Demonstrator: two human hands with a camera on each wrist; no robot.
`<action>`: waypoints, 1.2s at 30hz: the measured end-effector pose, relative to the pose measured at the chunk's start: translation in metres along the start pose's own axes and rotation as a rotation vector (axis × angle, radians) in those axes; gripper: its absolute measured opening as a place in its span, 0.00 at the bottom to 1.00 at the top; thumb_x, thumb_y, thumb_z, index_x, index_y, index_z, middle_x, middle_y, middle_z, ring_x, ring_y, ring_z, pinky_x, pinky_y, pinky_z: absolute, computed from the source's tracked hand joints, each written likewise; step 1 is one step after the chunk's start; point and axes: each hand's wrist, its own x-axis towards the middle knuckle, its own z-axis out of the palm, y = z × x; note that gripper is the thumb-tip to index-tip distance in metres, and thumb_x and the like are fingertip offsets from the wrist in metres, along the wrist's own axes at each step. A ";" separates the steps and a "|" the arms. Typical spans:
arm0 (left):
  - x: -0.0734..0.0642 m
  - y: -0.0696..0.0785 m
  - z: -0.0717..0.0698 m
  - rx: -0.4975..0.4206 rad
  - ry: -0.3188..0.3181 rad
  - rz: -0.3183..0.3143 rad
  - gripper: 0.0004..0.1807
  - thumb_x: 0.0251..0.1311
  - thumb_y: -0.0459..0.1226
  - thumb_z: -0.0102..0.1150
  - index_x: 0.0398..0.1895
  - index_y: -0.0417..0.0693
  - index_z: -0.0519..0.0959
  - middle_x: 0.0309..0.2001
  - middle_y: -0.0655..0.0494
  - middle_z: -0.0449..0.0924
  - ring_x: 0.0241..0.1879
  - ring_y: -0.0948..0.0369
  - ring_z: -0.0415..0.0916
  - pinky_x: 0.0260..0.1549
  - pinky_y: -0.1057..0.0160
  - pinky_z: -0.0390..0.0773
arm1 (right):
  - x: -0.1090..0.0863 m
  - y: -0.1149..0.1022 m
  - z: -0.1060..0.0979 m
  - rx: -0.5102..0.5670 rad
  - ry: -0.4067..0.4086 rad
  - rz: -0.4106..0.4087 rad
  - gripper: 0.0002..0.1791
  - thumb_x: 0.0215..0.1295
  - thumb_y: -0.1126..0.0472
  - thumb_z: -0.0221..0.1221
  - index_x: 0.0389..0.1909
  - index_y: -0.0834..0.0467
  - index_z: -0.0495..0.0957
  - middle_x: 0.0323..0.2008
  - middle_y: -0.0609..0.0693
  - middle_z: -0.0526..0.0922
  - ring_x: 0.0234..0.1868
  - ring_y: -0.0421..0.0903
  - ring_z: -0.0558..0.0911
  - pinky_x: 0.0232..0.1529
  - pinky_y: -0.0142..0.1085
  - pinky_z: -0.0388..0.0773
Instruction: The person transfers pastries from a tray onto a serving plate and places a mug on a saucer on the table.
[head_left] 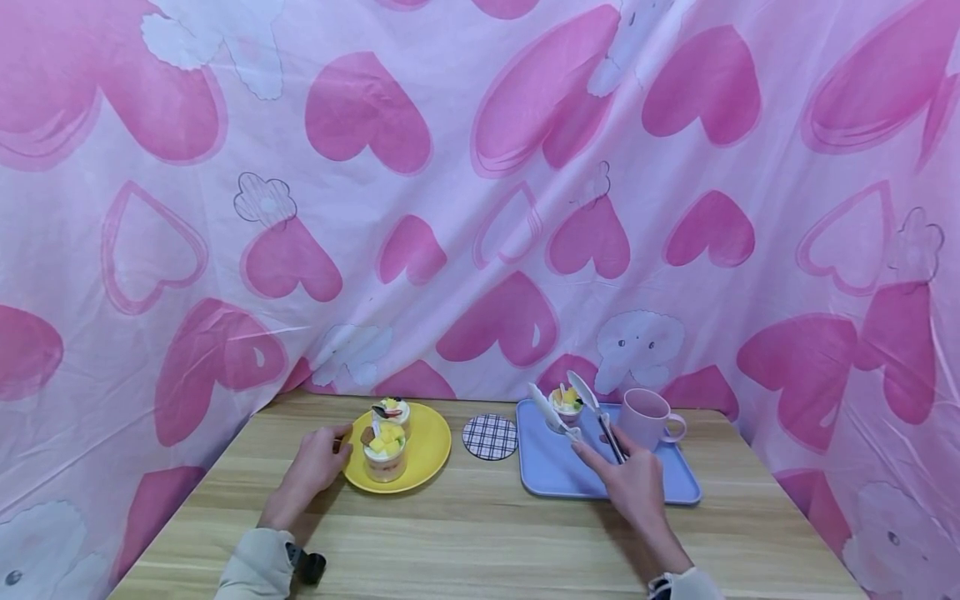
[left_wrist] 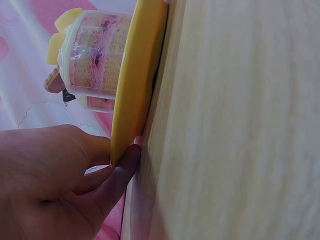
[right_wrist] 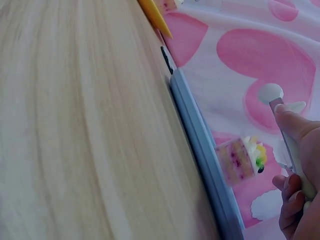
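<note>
My left hand (head_left: 313, 461) pinches the left rim of a yellow plate (head_left: 432, 450); in the left wrist view, fingers lie on both sides of the rim (left_wrist: 131, 117). Two clear dessert cups of layered cake stand on the plate, the front one (head_left: 386, 465) topped with yellow fruit pieces, the other cup (head_left: 393, 412) behind it. My right hand (head_left: 637, 483) grips a pair of tongs (head_left: 583, 393) with pale tips spread apart above a blue tray (head_left: 543, 471). Close to those tips, another dessert cup (head_left: 566, 403) stands on the tray; nothing shows clasped between them.
A pink mug (head_left: 643, 422) stands on the tray's right side, behind my right hand. Between plate and tray lies a round checked coaster (head_left: 490, 437). The wooden table (head_left: 420, 550) ends at a pink heart-patterned cloth (head_left: 450, 200) hanging behind and at both sides.
</note>
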 end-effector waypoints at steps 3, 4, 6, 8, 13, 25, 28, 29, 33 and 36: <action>0.001 -0.001 0.000 0.001 0.001 0.001 0.24 0.65 0.30 0.57 0.64 0.30 0.73 0.61 0.32 0.77 0.60 0.43 0.77 0.55 0.43 0.80 | 0.002 0.005 0.000 -0.022 0.026 -0.010 0.55 0.40 0.25 0.70 0.68 0.52 0.74 0.61 0.57 0.82 0.52 0.52 0.81 0.53 0.50 0.81; 0.000 -0.001 0.000 0.000 0.002 -0.001 0.24 0.65 0.30 0.57 0.64 0.31 0.73 0.61 0.32 0.77 0.60 0.43 0.77 0.55 0.43 0.80 | 0.002 0.007 0.000 -0.029 0.034 -0.016 0.54 0.41 0.25 0.70 0.68 0.53 0.75 0.61 0.57 0.82 0.51 0.52 0.80 0.52 0.49 0.80; 0.001 -0.002 0.001 -0.005 0.000 -0.006 0.24 0.65 0.30 0.57 0.65 0.31 0.73 0.61 0.32 0.77 0.59 0.43 0.77 0.55 0.44 0.81 | 0.004 0.010 0.000 -0.037 0.049 -0.026 0.53 0.40 0.26 0.71 0.66 0.53 0.76 0.59 0.58 0.83 0.51 0.53 0.81 0.51 0.49 0.79; 0.002 -0.002 0.001 -0.009 -0.002 -0.009 0.25 0.65 0.30 0.57 0.65 0.31 0.73 0.61 0.32 0.77 0.59 0.44 0.77 0.55 0.44 0.81 | 0.005 0.013 -0.001 -0.034 0.047 -0.028 0.54 0.40 0.27 0.72 0.66 0.54 0.76 0.61 0.59 0.81 0.54 0.55 0.81 0.56 0.53 0.78; 0.003 -0.003 0.002 -0.017 -0.004 -0.009 0.25 0.65 0.30 0.57 0.65 0.31 0.73 0.61 0.33 0.77 0.59 0.44 0.77 0.55 0.45 0.81 | 0.007 0.017 -0.004 -0.061 -0.009 0.004 0.57 0.41 0.25 0.70 0.69 0.57 0.72 0.66 0.62 0.75 0.62 0.58 0.77 0.64 0.58 0.73; 0.003 -0.003 0.002 -0.005 -0.010 -0.020 0.25 0.66 0.30 0.57 0.65 0.31 0.73 0.62 0.33 0.76 0.62 0.41 0.75 0.57 0.42 0.79 | 0.009 0.024 -0.003 -0.125 -0.094 0.067 0.60 0.42 0.23 0.68 0.72 0.58 0.68 0.68 0.64 0.72 0.65 0.61 0.74 0.66 0.60 0.71; 0.002 -0.002 0.002 -0.007 -0.014 -0.027 0.25 0.66 0.30 0.57 0.66 0.32 0.73 0.62 0.33 0.76 0.62 0.41 0.75 0.57 0.42 0.78 | 0.009 0.026 -0.002 -0.138 -0.113 0.074 0.60 0.44 0.23 0.67 0.72 0.58 0.68 0.68 0.64 0.72 0.65 0.61 0.74 0.66 0.60 0.71; 0.003 -0.002 0.003 -0.007 -0.015 -0.028 0.25 0.66 0.30 0.57 0.66 0.32 0.72 0.62 0.33 0.76 0.62 0.41 0.75 0.57 0.42 0.78 | 0.009 0.026 -0.002 -0.141 -0.117 0.073 0.60 0.44 0.23 0.67 0.72 0.58 0.68 0.68 0.64 0.73 0.64 0.61 0.75 0.66 0.60 0.71; 0.003 -0.003 0.003 -0.006 -0.014 -0.029 0.25 0.66 0.30 0.57 0.66 0.32 0.72 0.63 0.33 0.76 0.63 0.40 0.74 0.58 0.41 0.78 | 0.008 0.027 -0.001 -0.145 -0.128 0.066 0.58 0.45 0.24 0.67 0.71 0.59 0.69 0.66 0.64 0.76 0.60 0.59 0.77 0.63 0.60 0.74; 0.003 -0.003 0.003 -0.003 -0.011 -0.026 0.25 0.66 0.30 0.57 0.66 0.32 0.72 0.63 0.33 0.76 0.63 0.40 0.74 0.58 0.41 0.77 | 0.008 0.029 -0.001 -0.150 -0.123 0.064 0.57 0.45 0.25 0.68 0.70 0.59 0.71 0.60 0.63 0.80 0.55 0.57 0.78 0.59 0.57 0.77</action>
